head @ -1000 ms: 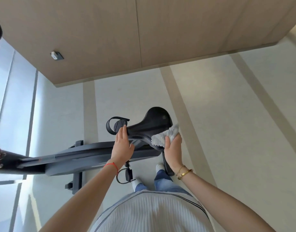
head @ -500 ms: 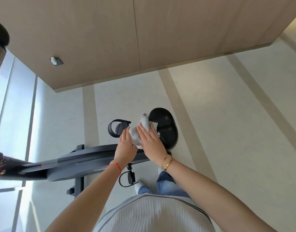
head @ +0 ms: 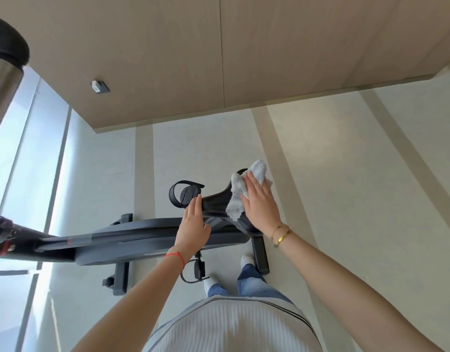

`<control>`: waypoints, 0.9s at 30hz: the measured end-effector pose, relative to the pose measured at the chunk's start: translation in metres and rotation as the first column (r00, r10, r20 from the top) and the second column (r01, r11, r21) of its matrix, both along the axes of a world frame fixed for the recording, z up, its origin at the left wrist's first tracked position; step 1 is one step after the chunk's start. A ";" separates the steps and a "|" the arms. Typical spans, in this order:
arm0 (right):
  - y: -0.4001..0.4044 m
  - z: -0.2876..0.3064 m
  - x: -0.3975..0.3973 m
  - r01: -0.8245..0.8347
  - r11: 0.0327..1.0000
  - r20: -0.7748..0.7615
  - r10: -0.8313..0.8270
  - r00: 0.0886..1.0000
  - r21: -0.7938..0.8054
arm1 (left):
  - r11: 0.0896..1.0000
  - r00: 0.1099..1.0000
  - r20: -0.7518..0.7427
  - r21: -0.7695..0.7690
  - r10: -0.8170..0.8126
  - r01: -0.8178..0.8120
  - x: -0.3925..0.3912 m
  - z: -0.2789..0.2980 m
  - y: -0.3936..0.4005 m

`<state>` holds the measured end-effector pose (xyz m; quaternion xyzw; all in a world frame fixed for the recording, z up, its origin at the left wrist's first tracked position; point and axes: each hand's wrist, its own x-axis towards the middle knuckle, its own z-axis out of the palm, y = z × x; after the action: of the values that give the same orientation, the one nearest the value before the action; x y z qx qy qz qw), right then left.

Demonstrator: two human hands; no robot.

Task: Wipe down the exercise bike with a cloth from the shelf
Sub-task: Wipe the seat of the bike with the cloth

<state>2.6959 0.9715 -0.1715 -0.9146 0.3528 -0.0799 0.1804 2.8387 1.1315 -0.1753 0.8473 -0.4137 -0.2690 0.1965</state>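
**Entry: Exercise bike, saddle wipe in progress**

Landmark: saddle (head: 219, 201), black, stitched, narrow nose pointing toward the frame, broad rear toward the open floor.

- Exercise bike (head: 142, 240): dark grey body running long and low from the saddle away toward the window side. Stabiliser feet rest on the pale floor (head: 346, 199).
- Cloth (head: 240, 196): pale grey, fluffy, bunched. It lies on the saddle's broad rear half, draped over the near edge, with a fold sticking out past the far rim.
- Right hand (head: 259, 207): flat on the cloth, fingers spread and extended, palm pressing down. The grip is open and holds the cloth by pressure, not by pinching. Gold bracelets at the wrist.
- Left hand (head: 193, 224): flat on the saddle's nose and the frame just beneath, fingers together and straight. Open grip, clamped on nothing; judged to be steadying the seat. Red cord at the wrist.
- Pedals: one strapped pedal (head: 185, 195) beyond the saddle's nose, one (head: 196, 271) on the near side below the frame.

Key relation: the saddle's long axis runs from nose to rear, and the cloth sits at the rear end under the right hand. The uncovered part lies from the cloth toward the nose, where the left hand rests. The right hand is nearer the cloth and suited to stroke along that axis; the left hand would likely need to shift.

Progress, judged: saddle under way, frame and handlebar end probably pending.
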 end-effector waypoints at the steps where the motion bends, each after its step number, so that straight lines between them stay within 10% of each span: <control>1: -0.012 0.005 0.006 -0.017 0.998 -0.028 0.019 0.999 0.053 | 1.000 1.000 0.001 -0.002 0.005 -0.005 -0.001 0.000 0.000; 12: -0.057 0.040 0.098 -0.409 0.837 -0.499 0.545 0.674 0.363 | 0.996 0.996 0.004 -0.025 0.085 -0.085 -0.010 0.001 -0.005; 27: -0.101 0.031 0.085 -0.523 0.746 -0.339 0.658 0.672 0.412 | 0.984 0.985 0.018 -0.052 0.171 -0.169 -0.018 0.001 -0.012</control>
<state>2.7809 0.8705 -0.1401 -0.9352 0.0741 0.2549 0.2343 2.8208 1.1196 -0.1744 0.8773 -0.3487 -0.2312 0.2353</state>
